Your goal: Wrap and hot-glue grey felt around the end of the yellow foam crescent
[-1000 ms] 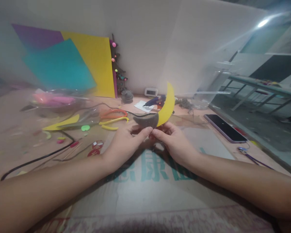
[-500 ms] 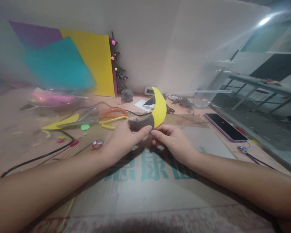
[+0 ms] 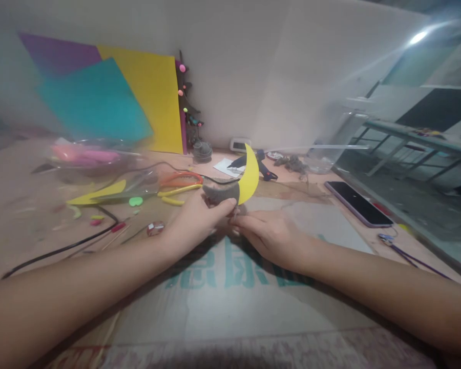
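A yellow crescent [image 3: 250, 177] stands upright near the centre, joined at its lower left to a dark grey curved piece [image 3: 223, 191]. My left hand [image 3: 200, 218] is closed on the grey piece, its thumb pressed near where the two parts meet. Just below the crescent, my right hand [image 3: 269, 233] has its fingers pinched together beside my left thumb, near a thin strand under the piece. What the right fingertips hold, if anything, is too small and blurred to make out.
Orange-and-yellow-handled scissors [image 3: 180, 179], a black cable [image 3: 61, 250] and a yellow scrap [image 3: 100, 193] lie left. A glue gun [image 3: 267, 171] sits behind the crescent. A phone [image 3: 359, 203] lies right. Coloured sheets [image 3: 96, 102] lean on the wall.
The crescent and grey piece have shifted slightly left and down. My right hand has turned palm-down and moved a little lower, its fingertips now below the crescent's base.
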The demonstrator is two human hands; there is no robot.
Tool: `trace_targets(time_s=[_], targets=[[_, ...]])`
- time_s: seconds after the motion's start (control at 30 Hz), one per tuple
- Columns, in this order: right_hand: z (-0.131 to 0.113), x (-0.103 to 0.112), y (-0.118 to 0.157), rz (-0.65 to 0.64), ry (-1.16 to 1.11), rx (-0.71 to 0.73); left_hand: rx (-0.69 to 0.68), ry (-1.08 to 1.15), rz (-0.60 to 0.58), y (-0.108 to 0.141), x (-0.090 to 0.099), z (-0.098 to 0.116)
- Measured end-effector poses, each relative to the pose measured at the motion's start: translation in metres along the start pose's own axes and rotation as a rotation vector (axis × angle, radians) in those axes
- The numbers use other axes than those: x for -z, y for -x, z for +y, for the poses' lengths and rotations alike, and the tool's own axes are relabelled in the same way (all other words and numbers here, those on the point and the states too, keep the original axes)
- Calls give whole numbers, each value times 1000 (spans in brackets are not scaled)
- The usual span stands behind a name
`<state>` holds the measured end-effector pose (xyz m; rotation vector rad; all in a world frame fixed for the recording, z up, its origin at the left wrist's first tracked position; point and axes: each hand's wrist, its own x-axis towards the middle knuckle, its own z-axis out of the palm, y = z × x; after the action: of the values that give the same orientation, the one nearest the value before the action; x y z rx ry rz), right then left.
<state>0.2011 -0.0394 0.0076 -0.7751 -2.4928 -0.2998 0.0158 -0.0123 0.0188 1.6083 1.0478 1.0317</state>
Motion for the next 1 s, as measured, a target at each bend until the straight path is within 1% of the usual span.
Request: trace_targets(time_s=[0.1,0.2,0.33,0.4,0.47,0.57,0.73,0.9,1.0], targets=[[0,0,0,-2,27,6,9,-3,4,0,1,0],[1,5,1,7,84,46,21,-17,24,0,1,-1],[5,25,-1,44,245,156,12,-51,0,0,0,-3],[8,36,-3,40,306,167,-17,-86,-28,1,-1,-3],[13,44,-5,31,351,156,-56,-118,-52,3,-2,-3],[19,50,-8,23,401,118,-82,-116,-77,6,-3,0],[24,52,-12,49,414,38,-45,-48,-93,8,-3,2],[27,51,-12,46,434,17,-11,-8,-96,9,-3,5],[29,52,-12,73,454,25,4,15,-133,9,-4,5]])
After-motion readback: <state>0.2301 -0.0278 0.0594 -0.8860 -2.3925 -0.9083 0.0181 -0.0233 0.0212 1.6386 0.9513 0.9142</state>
